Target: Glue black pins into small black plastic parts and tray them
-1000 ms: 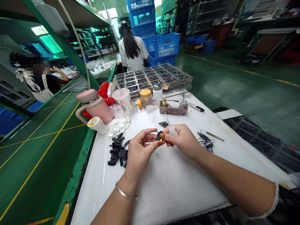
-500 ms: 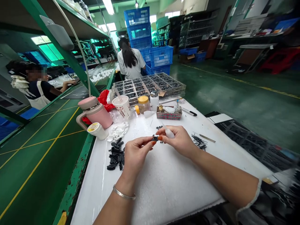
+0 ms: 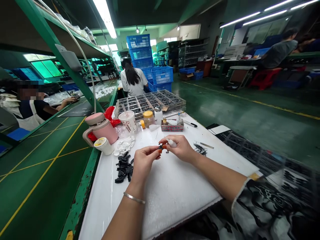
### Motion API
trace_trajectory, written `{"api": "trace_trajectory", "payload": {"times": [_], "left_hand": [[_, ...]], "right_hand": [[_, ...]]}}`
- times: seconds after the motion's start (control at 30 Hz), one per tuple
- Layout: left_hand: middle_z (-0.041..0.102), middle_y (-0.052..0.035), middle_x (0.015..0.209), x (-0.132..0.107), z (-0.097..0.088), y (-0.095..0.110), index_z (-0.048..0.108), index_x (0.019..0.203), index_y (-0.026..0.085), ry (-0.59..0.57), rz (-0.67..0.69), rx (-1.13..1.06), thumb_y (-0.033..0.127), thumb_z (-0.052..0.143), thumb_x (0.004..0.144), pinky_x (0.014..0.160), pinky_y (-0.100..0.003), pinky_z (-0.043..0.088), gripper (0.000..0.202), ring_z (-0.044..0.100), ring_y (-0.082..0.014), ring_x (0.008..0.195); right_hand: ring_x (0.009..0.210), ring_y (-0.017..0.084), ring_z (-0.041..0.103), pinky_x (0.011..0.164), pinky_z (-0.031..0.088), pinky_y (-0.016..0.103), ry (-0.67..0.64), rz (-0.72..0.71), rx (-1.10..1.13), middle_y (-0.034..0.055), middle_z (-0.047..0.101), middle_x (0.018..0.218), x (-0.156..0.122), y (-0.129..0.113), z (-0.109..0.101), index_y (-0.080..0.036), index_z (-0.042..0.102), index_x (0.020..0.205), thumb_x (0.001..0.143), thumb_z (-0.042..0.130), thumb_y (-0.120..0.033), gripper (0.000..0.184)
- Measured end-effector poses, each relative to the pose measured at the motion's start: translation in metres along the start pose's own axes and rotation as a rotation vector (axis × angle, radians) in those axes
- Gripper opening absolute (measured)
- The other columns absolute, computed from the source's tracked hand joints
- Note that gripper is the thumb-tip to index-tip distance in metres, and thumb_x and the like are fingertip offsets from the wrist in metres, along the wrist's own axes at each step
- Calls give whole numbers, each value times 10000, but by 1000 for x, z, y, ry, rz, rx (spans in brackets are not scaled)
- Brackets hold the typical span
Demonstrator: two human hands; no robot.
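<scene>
Hands, left hand [image 3: 143, 161] and right hand [image 3: 180, 149], pinch one small black part [image 3: 160, 146] mid-table, edges well apart.

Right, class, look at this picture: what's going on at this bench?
A person sits at a white foam-covered table and pinches a small black part between both hands. The left hand grips it by the fingertips, while the right hand also holds a small white bottle against it. A pile of similar black parts lies to the left, thin black pins to the right. Other people work at benches beyond.
</scene>
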State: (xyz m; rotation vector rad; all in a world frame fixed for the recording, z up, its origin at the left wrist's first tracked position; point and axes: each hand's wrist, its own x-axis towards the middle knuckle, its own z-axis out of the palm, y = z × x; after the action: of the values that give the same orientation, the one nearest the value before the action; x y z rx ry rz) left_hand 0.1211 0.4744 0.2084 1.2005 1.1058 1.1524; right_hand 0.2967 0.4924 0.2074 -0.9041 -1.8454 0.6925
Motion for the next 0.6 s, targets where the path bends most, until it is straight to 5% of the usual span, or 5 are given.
{"api": "trace_trajectory", "payload": {"times": [0.43, 0.6], "left_hand": [[704, -75, 680, 3, 3, -5, 742, 798, 100, -54, -19, 5, 331, 819, 546, 634, -259, 540, 350, 621, -137, 590], [727, -90, 840, -2, 7, -8, 704, 998, 119, -250, -4, 168, 379, 769, 640, 725, -300, 569, 448, 671, -190, 742]], "right_hand": [[542, 94, 566, 521, 442, 195, 45, 197, 18, 9, 636, 641, -3, -9, 2, -113, 691, 828, 728, 616, -157, 132], [548, 105, 603, 497, 449, 182, 179, 371, -16, -2, 647, 590, -38, -21, -41, -128, 710, 791, 698, 658, -163, 113]]}}
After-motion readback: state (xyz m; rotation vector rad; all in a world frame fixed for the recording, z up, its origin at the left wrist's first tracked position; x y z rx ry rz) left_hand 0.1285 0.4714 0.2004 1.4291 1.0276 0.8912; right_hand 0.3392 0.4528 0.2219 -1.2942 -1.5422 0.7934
